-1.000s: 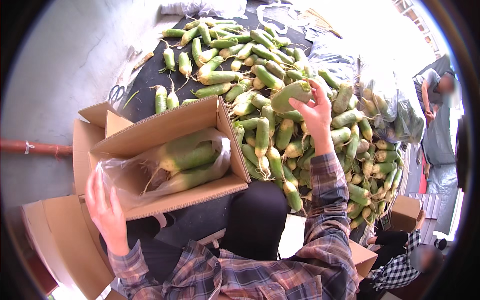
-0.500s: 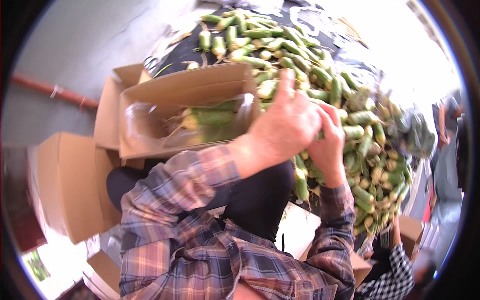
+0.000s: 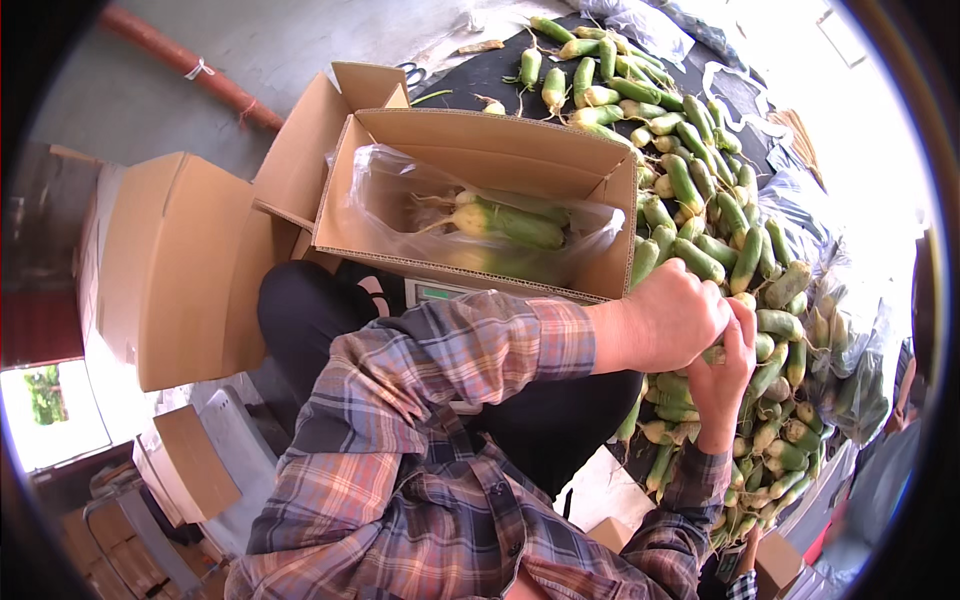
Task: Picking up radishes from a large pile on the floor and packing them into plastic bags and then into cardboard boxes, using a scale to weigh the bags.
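Over the near edge of a big heap of green radishes (image 3: 690,185), my two hands meet. My left hand (image 3: 665,315) is closed in a fist, fingers toward the right hand; what it pinches is hidden. My right hand (image 3: 722,375) is curled, thumb and fingers up, around a green radish (image 3: 713,355) that shows only as a sliver between the hands. Left of them stands an open cardboard box (image 3: 480,125), lined with a clear plastic bag (image 3: 385,180). Several green radishes (image 3: 510,225) with pale root ends lie inside the bag.
A scale with a green display (image 3: 436,293) shows under the box's near side. Another open carton (image 3: 180,270) stands at the left. Scissors (image 3: 412,72) lie beyond the box. Plastic bags (image 3: 850,350) border the heap at the right. A red pipe (image 3: 190,65) runs along the floor.
The view has swung, so box and heap sit further right. My left hand's extended index finger has folded into a fist. Both hands remain together by the heap.
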### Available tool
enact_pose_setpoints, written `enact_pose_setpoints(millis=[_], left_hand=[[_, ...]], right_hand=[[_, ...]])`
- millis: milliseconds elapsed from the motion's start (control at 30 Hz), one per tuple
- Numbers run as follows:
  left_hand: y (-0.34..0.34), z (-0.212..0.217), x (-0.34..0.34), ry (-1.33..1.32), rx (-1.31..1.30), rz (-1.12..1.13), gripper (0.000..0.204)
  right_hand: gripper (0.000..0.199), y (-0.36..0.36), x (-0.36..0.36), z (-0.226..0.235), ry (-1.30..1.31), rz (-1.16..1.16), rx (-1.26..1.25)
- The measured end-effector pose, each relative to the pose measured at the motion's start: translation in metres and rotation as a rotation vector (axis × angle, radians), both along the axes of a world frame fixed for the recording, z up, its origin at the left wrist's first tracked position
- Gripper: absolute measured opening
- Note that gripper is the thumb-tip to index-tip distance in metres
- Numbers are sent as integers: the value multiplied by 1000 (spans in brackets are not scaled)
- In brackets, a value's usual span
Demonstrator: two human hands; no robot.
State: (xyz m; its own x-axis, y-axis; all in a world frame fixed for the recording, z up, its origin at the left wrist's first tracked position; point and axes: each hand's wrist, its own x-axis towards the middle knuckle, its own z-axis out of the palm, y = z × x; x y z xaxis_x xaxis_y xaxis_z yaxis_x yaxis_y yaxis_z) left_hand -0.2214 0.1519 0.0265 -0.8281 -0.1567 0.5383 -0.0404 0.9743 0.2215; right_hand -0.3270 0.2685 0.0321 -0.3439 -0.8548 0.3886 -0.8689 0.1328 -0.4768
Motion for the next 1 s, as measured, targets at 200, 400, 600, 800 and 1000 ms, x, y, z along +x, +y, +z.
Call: enact_pose_setpoints(millis=[200, 400, 600, 800, 1000], left_hand=[[-26, 9, -6, 163, 1439, -171, 10], [-145, 60, 63, 17, 209, 557, 49], [-175, 58, 208, 28, -4, 948, 62], [-160, -2, 232, -76, 415, 819, 50], [-165, -14, 258, 253, 1631, 470, 25]], right_hand=[[53, -10, -6, 17, -12, -87, -26], [52, 4, -40, 55, -59, -252, -190], [52, -11, -35, 101, -89, -260, -667], [52, -69, 5, 114, -352, -38, -565], [60, -177, 100, 61, -431, 498, -31]])
